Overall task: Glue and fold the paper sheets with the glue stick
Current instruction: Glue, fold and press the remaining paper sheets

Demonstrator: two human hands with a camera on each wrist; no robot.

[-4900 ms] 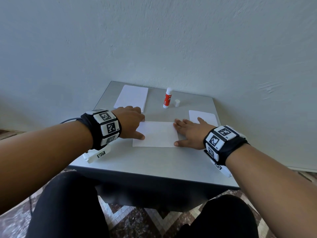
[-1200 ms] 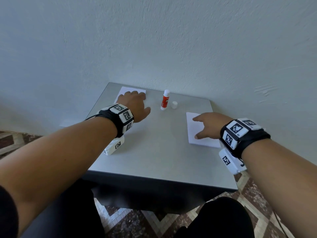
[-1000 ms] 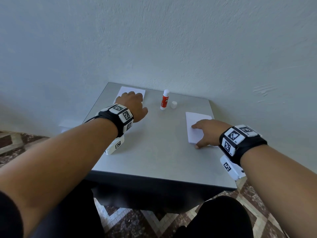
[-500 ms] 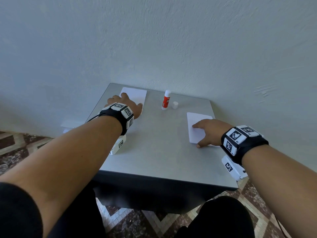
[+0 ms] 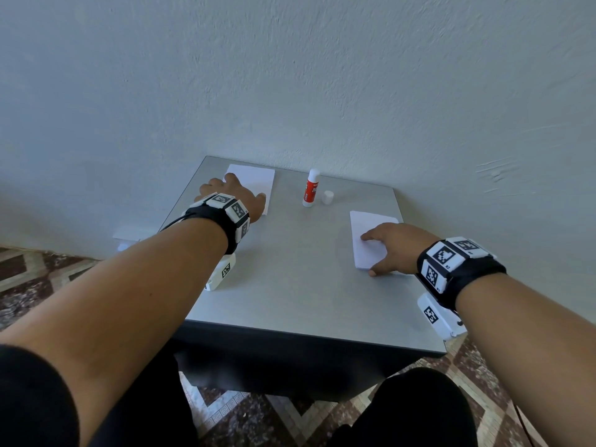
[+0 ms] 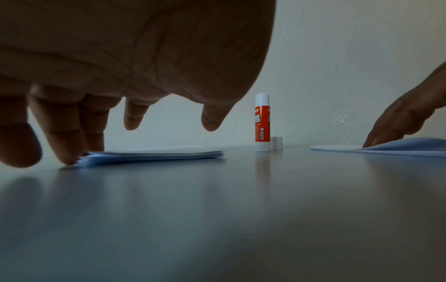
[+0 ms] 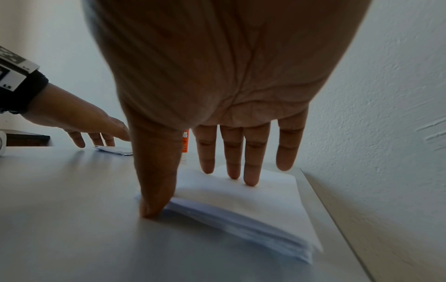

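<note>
A stack of white sheets [image 5: 254, 182] lies at the table's back left. My left hand [image 5: 235, 196] reaches over its near left corner, and in the left wrist view its straight fingers [image 6: 65, 145] touch the edge of that stack [image 6: 154, 155]. At the right lies a pile of folded paper [image 5: 367, 233]. My right hand [image 5: 387, 250] rests flat on this pile [image 7: 241, 200], with the thumb [image 7: 156, 181] at its near left corner. The red and white glue stick [image 5: 310, 188] stands uncapped at the back middle, its white cap [image 5: 328, 197] beside it.
The grey table [image 5: 290, 285] stands against a pale wall. The folded pile lies close to the right edge. My knees are under the front edge, above a patterned floor.
The folded sheet that was in the middle of the table now lies on the right pile under my right hand. My left hand has gone to the back-left stack and slid to its left edge.
</note>
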